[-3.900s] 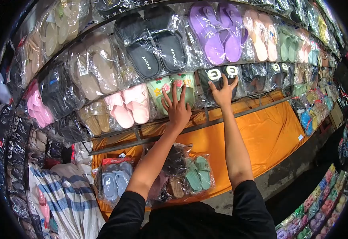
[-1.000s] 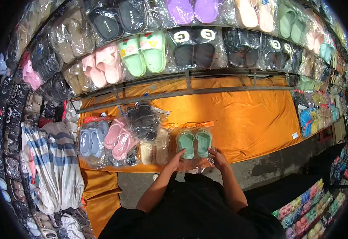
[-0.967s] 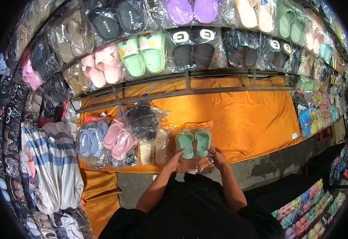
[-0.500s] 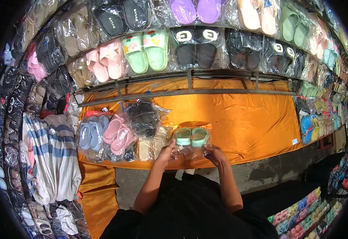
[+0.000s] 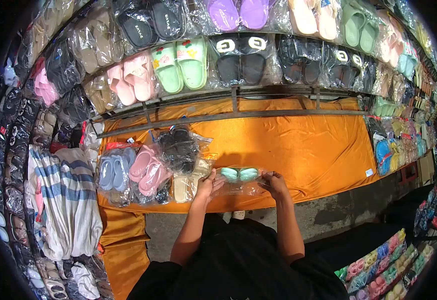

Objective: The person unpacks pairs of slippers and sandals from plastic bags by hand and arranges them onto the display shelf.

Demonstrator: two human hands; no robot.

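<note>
While hands (image 5: 276, 185) hold bagged sandals (image 5: 230, 174), orange cloth (image 5: 306, 150) below rack (image 5: 278, 113).

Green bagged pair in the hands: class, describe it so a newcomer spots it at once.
Find the orange cloth below the racked footwear. At its near edge, the left hand and right hand hold a clear bag with the green pair. Unlike the grey-blue pair and pink pair lying leftward, it is held, seen nearly edge-on.

Bagged sandals (image 5: 239, 174) between left hand (image 5: 207, 187) and right hand (image 5: 276, 185), over table (image 5: 308, 150); slipper packs (image 5: 149, 171) lie on its left; rack (image 5: 235, 102) behind.
</note>
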